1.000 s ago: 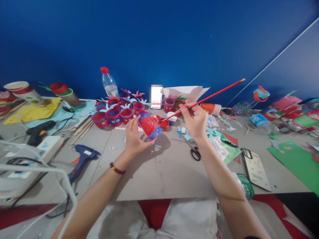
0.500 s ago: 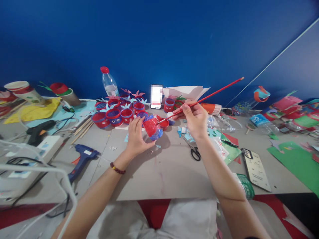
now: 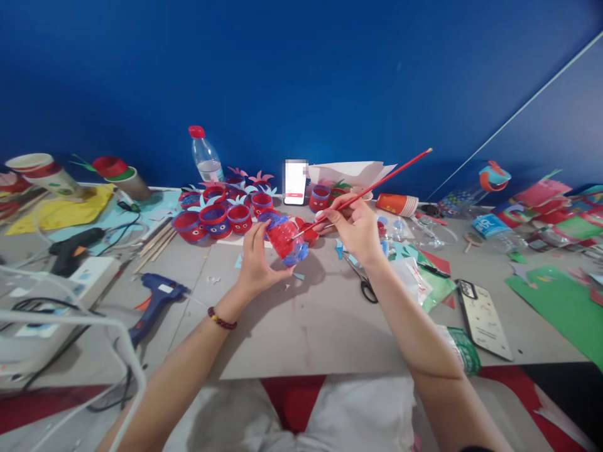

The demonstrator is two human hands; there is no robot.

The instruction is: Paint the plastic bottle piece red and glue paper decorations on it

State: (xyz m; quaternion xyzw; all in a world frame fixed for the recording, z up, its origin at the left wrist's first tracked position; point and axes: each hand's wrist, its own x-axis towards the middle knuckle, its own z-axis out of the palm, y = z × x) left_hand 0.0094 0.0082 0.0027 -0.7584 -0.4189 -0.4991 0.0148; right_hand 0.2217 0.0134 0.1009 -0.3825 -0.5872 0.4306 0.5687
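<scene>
- Seen from above, the left forearm reaches up from the lower left, a dark beaded bracelet [image 3: 221, 318] at the wrist; the left hand [image 3: 254, 267] is cupped with its thumb low and its fingers arched over the far side
- That hand's grip is closed around a painted bottle piece [image 3: 281, 240], between thumb and fingers
- The right forearm comes in from the lower right, slanting up and leftward; the right hand [image 3: 358, 229] is bent inward at the table's far half, thumb and fingers pinching a long red paintbrush [image 3: 393, 177]
- The painted bottle piece is near the middle of the view, tilted, its long axis running from upper left to lower right; its middle is red, and a see-through blue end points down and right, toward the person's right
- The paintbrush slopes from its handle end at upper right to its tip at lower left, the bristles touching the red band
- Just behind the bottle piece, a small pot [image 3: 311, 236] shows red paint, partly hidden
- To the left stands a cluster of red and blue cups [image 3: 217, 223], several with eyes and paper leaves
- Behind them is a clear bottle [image 3: 205, 156] with a red cap, its lower part pale, whether from liquid or a label I cannot tell
</scene>
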